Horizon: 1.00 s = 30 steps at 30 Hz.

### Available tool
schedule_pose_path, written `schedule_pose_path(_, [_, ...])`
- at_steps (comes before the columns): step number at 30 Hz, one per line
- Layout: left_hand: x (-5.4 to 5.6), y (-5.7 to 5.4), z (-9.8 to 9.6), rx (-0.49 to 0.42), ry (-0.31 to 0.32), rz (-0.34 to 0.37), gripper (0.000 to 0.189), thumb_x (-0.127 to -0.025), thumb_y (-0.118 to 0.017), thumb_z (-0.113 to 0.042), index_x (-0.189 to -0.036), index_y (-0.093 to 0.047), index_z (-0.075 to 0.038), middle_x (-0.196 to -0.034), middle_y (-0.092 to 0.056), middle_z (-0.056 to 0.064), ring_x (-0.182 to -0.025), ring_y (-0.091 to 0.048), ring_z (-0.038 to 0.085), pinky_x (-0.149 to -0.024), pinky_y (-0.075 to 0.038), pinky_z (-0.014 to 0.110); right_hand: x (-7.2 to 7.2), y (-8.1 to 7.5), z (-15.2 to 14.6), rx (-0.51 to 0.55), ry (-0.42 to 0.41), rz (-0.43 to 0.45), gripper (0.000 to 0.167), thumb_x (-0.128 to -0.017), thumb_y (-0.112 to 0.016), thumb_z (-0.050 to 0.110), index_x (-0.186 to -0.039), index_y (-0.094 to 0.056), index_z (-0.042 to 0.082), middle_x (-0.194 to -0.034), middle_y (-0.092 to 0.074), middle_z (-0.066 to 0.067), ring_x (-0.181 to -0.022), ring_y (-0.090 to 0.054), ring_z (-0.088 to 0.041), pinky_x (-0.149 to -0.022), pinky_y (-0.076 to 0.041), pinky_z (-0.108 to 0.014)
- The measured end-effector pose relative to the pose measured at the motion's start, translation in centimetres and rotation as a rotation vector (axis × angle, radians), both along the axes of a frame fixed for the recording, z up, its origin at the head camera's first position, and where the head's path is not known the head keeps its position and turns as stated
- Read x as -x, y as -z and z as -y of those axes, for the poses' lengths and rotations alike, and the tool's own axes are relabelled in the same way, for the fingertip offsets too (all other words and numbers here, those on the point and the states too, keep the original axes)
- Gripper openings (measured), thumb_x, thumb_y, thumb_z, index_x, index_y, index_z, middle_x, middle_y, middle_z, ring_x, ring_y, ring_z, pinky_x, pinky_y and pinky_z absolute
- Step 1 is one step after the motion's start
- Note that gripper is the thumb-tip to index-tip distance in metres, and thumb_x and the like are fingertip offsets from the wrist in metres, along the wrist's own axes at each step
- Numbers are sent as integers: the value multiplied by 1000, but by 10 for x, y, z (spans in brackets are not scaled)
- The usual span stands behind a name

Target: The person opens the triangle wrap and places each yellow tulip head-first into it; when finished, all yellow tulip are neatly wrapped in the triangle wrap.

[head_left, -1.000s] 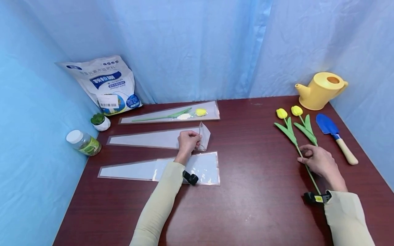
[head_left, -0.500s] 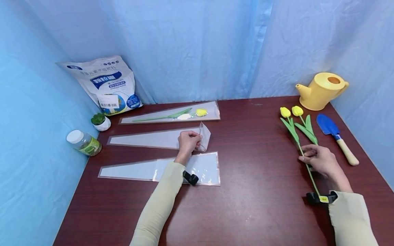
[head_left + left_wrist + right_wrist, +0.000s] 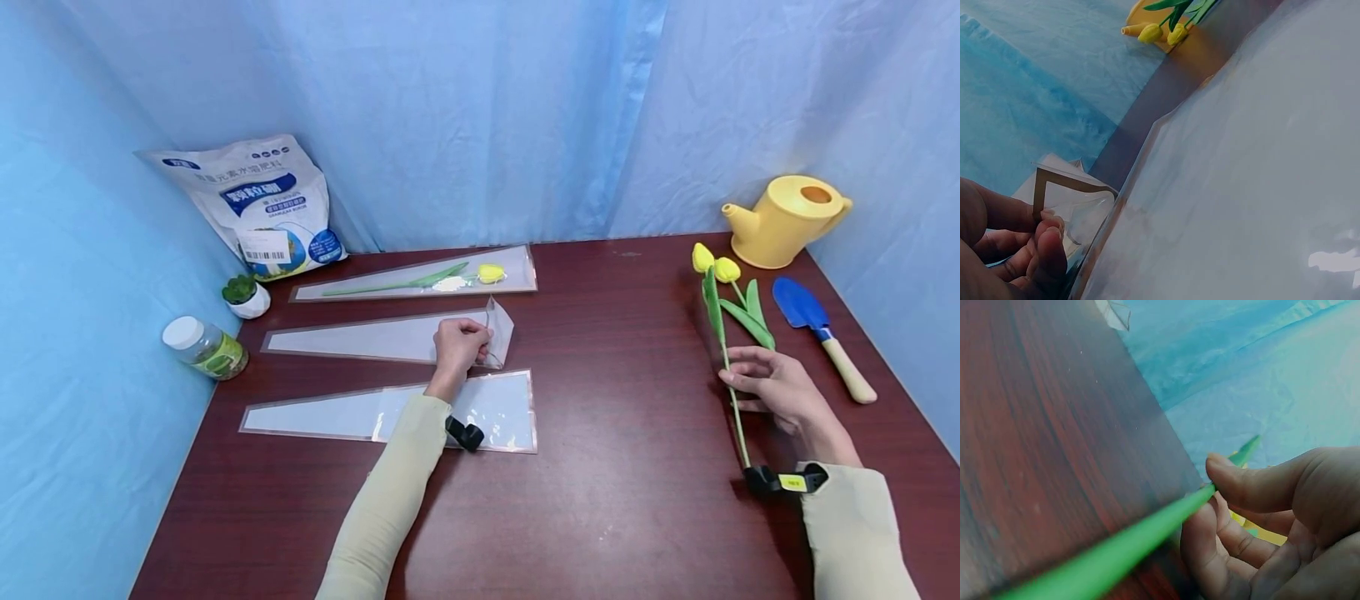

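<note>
My right hand pinches the green stem of a yellow tulip between thumb and fingers, and the flower points toward the back of the table. Just right of it lies a second yellow tulip. At the middle of three long tapered clear sleeves, my left hand pinches the upper edge of the wide end, so that the sleeve gapes there; the left wrist view shows its lifted corner. The front sleeve lies flat under my left forearm. A tulip is inside the back sleeve.
At the back left stand a white printed bag, a small potted succulent and a white-lidded jar. A yellow watering can and a blue trowel are at the right. Blue cloth hangs behind the table.
The tulip in my right hand has come up and turned more upright, its flower now close to the second tulip's. My left hand stays on the middle sleeve.
</note>
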<state>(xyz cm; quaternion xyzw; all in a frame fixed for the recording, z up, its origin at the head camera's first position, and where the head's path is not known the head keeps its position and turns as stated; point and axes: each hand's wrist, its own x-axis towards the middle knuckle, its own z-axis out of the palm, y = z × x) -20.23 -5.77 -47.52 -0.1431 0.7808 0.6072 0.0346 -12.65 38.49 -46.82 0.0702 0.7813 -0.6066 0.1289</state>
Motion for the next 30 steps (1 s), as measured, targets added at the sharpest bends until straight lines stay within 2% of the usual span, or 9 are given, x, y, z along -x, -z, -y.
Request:
schedule_pose_path(5, [0,0,0,-1,3,0,9,-87,-72,-7,-85,-76,0,-61,-63,3,-46,-56,9,-45,-47,20,0,2,1,255,34,20,32,-94,-63,-1,-108,-65,27,-83,-69,11,-71,-67,-4,-57,-59,-27])
schedule_pose_path(14, [0,0,0,-4,3,-10,9,-87,-71,-7,-85,-76,0,-60,-63,3,-46,-56,9,-45,-47,20,3,2,10,504,31,31,29,-96,-56,-7,-112,-60,17,-86,-72,5,-72,-69,-10,-62,-62,-34])
schedule_pose_path(22, [0,0,0,-17,1,-14,9,-86,-71,-6,-85,-76,1,-59,-62,0,-46,-56,8,-45,-48,19,5,8,23,698,21,-10,30,-97,-48,-12,-113,-55,12,-89,-72,-1,-81,-70,-12,-67,-63,-38])
schedule_pose_path(30, [1,1,0,-22,3,-22,9,-86,-71,-6,-85,-76,2,-58,-61,-1,-45,-55,8,-45,-47,19,9,10,39,813,91,-28,25,-97,-47,-13,-110,-51,9,-87,-72,-4,-82,-71,-16,-68,-63,-41])
